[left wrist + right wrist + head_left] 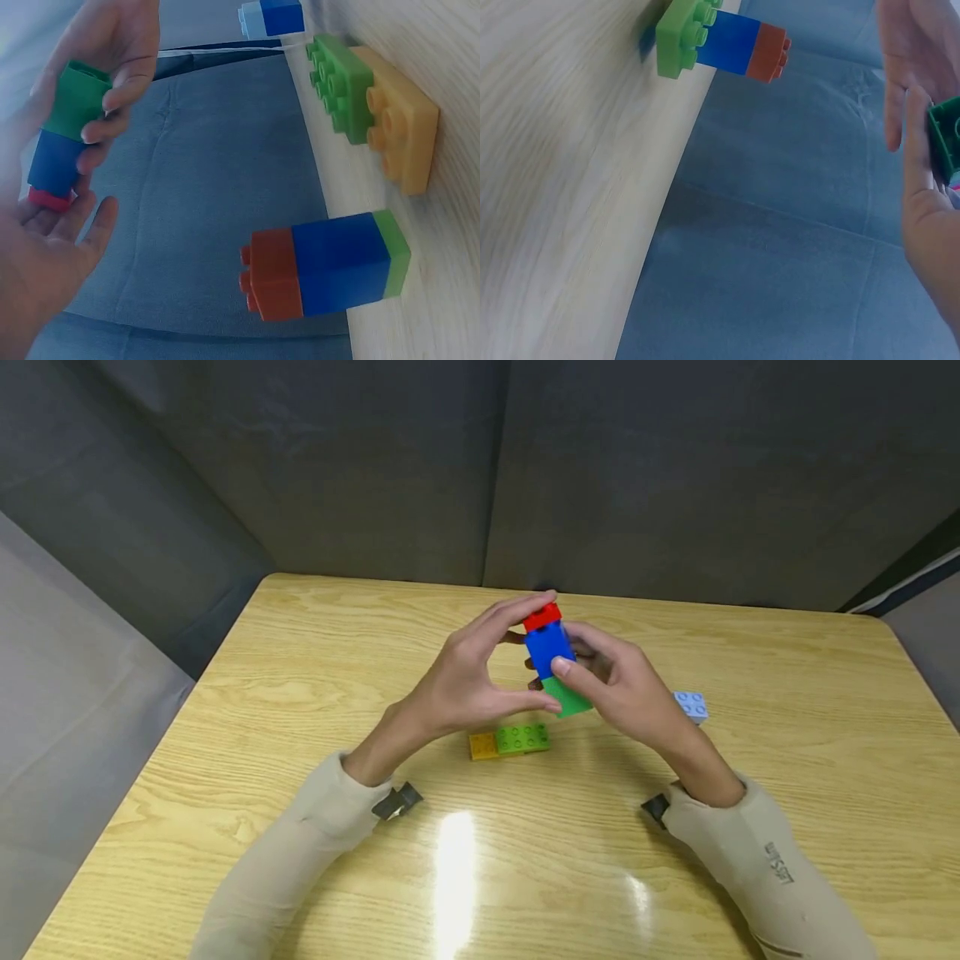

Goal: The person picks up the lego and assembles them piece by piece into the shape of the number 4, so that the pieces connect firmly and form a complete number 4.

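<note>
Your two hands meet over the wooden counter (787, 735), around a stack of blocks (553, 652) held above its surface. The stack slants, its red block (542, 617) at the far end, a blue block (550, 650) in the middle and a green block (567, 697) at the near end. Your right hand (626, 689) grips it from the right, thumb on the front and fingers curled round behind. Your left hand (476, 672) is spread wide, fingers nearly straight and touching the red end; its thumb is by the green end, and you cannot tell whether it presses there. Nearer you on the counter, a light green block (522, 739) sits partly on an orange block (483, 746). To their left, the left wrist view shows a red, blue and light green tower (341, 262) standing upright. Right of your hands is a light blue block (688, 704). Dark cloth (675, 485) hangs beyond the far edge
</note>
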Motion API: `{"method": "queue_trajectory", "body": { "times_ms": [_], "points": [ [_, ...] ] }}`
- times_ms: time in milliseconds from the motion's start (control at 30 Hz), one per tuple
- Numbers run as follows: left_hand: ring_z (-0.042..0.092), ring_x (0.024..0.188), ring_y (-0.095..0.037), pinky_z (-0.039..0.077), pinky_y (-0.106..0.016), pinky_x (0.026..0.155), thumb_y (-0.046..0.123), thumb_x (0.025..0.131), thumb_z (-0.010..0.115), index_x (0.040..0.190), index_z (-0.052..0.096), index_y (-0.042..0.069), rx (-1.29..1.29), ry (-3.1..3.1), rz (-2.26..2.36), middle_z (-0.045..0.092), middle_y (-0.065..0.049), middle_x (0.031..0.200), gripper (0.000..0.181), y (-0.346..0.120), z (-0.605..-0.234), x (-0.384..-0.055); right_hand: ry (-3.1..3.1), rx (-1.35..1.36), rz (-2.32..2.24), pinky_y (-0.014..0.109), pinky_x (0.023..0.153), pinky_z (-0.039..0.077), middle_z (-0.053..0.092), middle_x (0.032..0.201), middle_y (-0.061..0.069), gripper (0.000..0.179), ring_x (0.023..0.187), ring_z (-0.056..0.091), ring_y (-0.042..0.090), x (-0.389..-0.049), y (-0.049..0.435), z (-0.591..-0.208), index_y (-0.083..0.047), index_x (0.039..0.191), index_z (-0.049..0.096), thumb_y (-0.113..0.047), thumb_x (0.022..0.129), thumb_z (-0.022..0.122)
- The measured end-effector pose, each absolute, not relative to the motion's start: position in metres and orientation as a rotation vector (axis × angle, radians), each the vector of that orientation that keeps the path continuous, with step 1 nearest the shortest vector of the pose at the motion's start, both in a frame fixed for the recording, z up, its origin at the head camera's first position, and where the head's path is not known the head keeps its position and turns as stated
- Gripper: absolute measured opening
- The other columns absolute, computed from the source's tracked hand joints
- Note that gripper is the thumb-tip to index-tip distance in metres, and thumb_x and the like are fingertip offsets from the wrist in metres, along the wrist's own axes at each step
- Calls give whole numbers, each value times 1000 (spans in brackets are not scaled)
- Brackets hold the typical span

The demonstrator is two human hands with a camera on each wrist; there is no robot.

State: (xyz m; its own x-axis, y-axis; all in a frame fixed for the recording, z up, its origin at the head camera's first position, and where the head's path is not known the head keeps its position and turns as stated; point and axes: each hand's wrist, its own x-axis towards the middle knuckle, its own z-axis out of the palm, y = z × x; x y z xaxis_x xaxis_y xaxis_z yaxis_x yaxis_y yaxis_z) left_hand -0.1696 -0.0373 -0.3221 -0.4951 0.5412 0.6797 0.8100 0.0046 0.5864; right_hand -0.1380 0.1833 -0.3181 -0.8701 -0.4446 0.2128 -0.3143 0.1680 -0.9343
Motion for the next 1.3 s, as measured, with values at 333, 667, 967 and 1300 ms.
{"method": "queue_trajectory", "body": {
  "times_ms": [333,667,967,1300],
  "points": [
    [40,140,-34,37,-39,119,22,66,102,151,26,-12,-1489,-1964,-1208,36,-29,152,119,-32,-326,-168,2167,-802,-1953,45,74,63,69,120,24,40,96,76,33,-137,182,-317,9,145,47,-5,108,52],
    [43,136,-38,35,-39,118,37,66,100,146,24,-11,-1359,-1951,-940,41,-30,146,120,-26,-330,-161,2091,-777,-1992,42,79,63,66,122,26,39,97,76,29,-131,176,-315,11,143,45,-4,108,53],
    [48,132,-38,36,-37,118,23,65,97,142,32,-10,-1377,-1924,-981,47,-30,141,106,-29,-327,-162,2061,-811,-1999,42,78,63,69,119,19,38,96,76,27,-129,172,-314,12,142,44,-4,108,53],
    [51,130,-37,35,-38,119,25,65,100,142,36,-12,-1384,-1917,-956,51,-29,140,106,-32,-327,-161,1946,-845,-2097,45,71,63,66,126,18,47,95,76,32,-127,169,-313,2,147,33,4,105,53]
  ]
}}
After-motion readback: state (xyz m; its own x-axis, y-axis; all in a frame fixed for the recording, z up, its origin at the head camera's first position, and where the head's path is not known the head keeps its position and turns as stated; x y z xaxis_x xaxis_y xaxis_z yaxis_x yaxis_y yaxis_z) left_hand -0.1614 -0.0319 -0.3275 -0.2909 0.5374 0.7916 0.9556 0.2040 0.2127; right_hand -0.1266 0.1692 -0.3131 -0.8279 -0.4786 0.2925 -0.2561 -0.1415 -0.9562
